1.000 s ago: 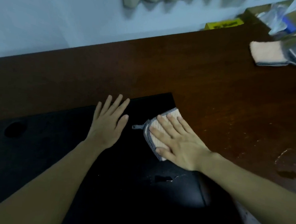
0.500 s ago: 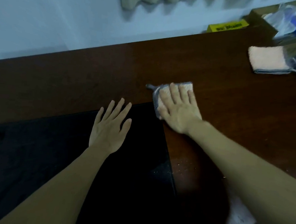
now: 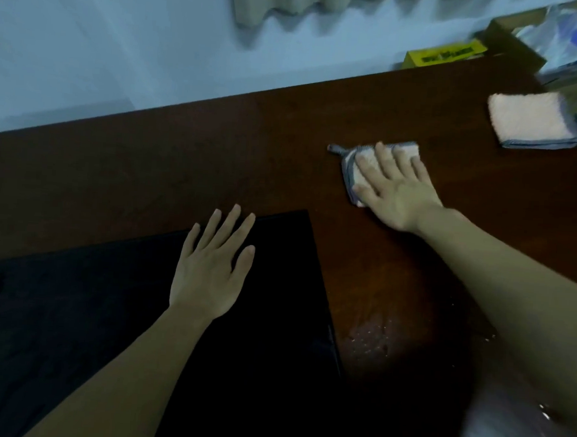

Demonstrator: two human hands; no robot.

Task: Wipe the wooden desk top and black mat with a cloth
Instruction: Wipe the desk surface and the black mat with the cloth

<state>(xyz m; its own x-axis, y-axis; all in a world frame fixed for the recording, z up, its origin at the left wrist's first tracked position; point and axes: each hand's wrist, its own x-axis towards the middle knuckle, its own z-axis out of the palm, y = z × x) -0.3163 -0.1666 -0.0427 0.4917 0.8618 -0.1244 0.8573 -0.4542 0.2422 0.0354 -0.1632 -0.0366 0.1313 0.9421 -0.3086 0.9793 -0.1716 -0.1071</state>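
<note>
Okay, right hand (image 3: 396, 194) is pressing flat, fingers straight and together, on the cloth (image 3: 352, 168), a small folded pinkish pad with grey trim, a loop tab sticking out left. Cloth is lying on the wooden desk top (image 3: 182, 164), far right of the black mat (image 3: 72, 306). Left hand (image 3: 209, 267) is resting on the mat's far edge, fingers spread wide. A second folded cloth (image 3: 529, 121) is sitting far right.
</note>
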